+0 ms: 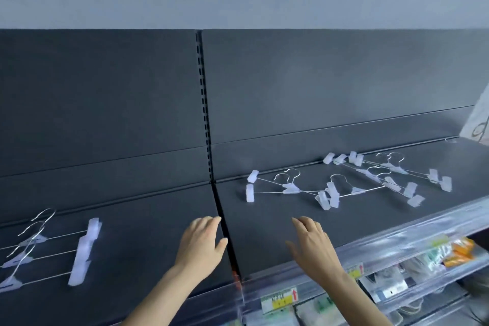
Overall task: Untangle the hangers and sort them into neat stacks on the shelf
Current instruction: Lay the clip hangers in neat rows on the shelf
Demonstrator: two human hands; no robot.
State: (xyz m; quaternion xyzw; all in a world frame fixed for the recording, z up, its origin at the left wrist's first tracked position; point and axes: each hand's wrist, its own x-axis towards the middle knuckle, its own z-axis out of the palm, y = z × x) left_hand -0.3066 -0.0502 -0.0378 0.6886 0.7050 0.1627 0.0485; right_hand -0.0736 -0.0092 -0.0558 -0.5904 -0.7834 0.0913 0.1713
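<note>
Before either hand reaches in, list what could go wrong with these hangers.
1. The white-clipped wire hangers on the right overlap, bars crossed; lifting one may drag others along.
2. The rightmost clips lie near the clear plastic front rail; a tug could spill them over.

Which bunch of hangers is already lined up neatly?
The left bunch: its wire bars lie roughly parallel, with the clips lined up at one end. The right hangers cross over one another in a tangle.
</note>
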